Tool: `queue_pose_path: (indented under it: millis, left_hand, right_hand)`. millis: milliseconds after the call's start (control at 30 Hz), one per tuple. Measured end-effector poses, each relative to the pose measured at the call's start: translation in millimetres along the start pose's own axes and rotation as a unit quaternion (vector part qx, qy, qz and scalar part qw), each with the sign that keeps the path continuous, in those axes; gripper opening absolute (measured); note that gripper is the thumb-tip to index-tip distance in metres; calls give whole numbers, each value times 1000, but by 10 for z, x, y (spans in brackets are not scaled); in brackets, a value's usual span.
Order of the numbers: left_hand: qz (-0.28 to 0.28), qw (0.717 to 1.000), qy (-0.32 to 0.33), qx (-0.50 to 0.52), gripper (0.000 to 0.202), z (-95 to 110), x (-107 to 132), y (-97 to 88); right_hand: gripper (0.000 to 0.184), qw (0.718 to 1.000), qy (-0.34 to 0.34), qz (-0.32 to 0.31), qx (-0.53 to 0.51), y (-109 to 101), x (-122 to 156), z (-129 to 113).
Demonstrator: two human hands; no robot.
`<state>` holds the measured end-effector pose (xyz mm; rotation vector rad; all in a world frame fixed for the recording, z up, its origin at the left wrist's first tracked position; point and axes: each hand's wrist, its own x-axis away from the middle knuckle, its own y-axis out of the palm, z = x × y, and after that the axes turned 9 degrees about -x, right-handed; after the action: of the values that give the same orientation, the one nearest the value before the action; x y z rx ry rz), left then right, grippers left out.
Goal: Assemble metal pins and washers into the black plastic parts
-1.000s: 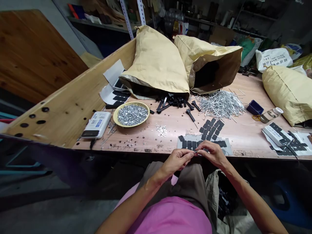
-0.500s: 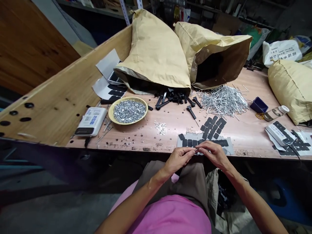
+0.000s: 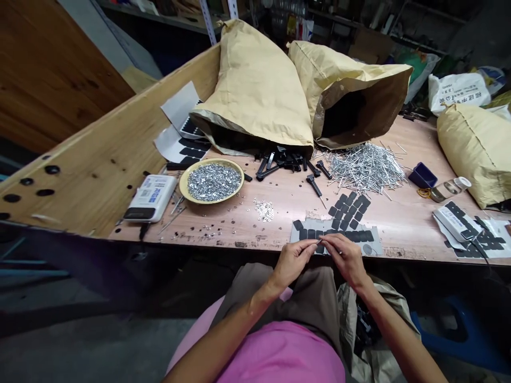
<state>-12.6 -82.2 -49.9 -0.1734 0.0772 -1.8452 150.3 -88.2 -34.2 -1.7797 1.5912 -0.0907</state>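
My left hand (image 3: 293,259) and my right hand (image 3: 346,258) meet at the table's front edge, fingertips almost touching. Each is closed in a pinch around something small and dark, too tiny and covered to name. Just beyond the fingers lies a grey sheet (image 3: 375,248) with rows of black rounded pads (image 3: 311,234) on it. More black pads (image 3: 349,210) are laid out in slanting rows behind it. A black part with a thin metal pin (image 3: 314,185) rests farther back, close to a heap of silver pins (image 3: 367,167).
At left, a yellow bowl (image 3: 181,186) holds small metal pieces, with a white device (image 3: 150,198) beside it. Loose metal bits (image 3: 264,210) are scattered nearby. Large paper sacks (image 3: 263,80) stand behind black parts (image 3: 285,159). A blue box (image 3: 422,175) and a bottle (image 3: 449,189) sit right.
My right hand has turned slightly and its fingers have drawn down and in. My left hand stays almost in place, still pinching. The camera view has shifted a little.
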Motion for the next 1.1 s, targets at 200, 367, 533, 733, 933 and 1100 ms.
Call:
queue_pose_path:
  millis: [200, 367, 533, 733, 933, 1100]
  left_hand:
    - [-73, 997, 32, -8, 33, 24, 18, -129]
    - [-113, 991, 69, -35, 28, 63, 32, -185]
    - [-131, 988, 75, -37, 29, 84, 33, -190]
    - [-162, 975, 128, -86, 24, 16, 16, -176]
    - [-126, 959, 187, -169, 25, -27, 25, -154]
    - [-92, 937, 232, -244, 31, -76, 24, -120]
  right_hand:
    - [21, 994, 21, -85, -57, -186, -137, -60]
    - [27, 990, 18, -137, -22, -270, -145, -172]
    - [33, 986, 18, -163, -21, -323, -141, -191]
    - [37, 985, -23, -172, 2, -321, -65, -131]
    - [39, 990, 28, -136, -27, -289, 24, -79]
    - [39, 978, 150, -111, -94, -223, 54, -79]
